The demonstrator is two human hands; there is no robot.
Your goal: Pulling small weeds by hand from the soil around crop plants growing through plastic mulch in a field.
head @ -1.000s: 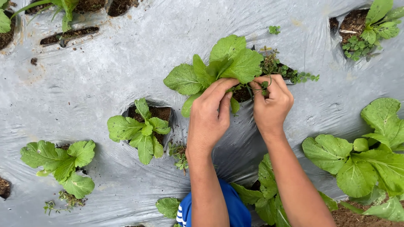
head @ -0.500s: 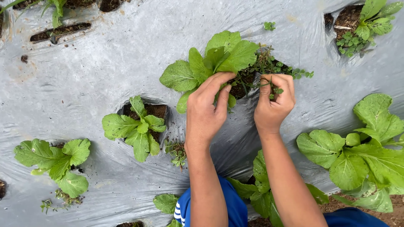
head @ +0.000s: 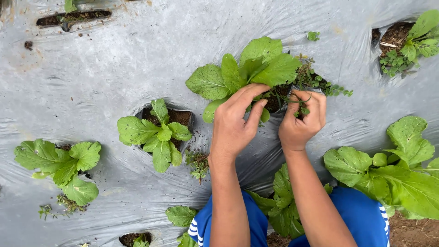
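Note:
A leafy green plant (head: 249,71) grows from a hole in the grey plastic mulch sheet (head: 114,68). Small-leaved weeds (head: 315,82) crowd the right side of the same hole. My left hand (head: 235,123) rests at the plant's base, its fingers pushing the lower leaves aside. My right hand (head: 302,121) is closed around a tuft of thin weed stems (head: 300,109) beside the plant. Dark soil shows between the two hands.
More leafy plants stand in holes at centre left (head: 157,132), far left (head: 59,164), right (head: 393,169) and top right (head: 411,43). A pulled weed clump (head: 197,162) lies on the sheet. Blue-clad knees (head: 366,215) are at the bottom edge.
The view has drifted slightly, so the plants sit a little lower and further left in frame. My right hand has curled tighter on the weed stems; my left fingers have shifted at the plant's base.

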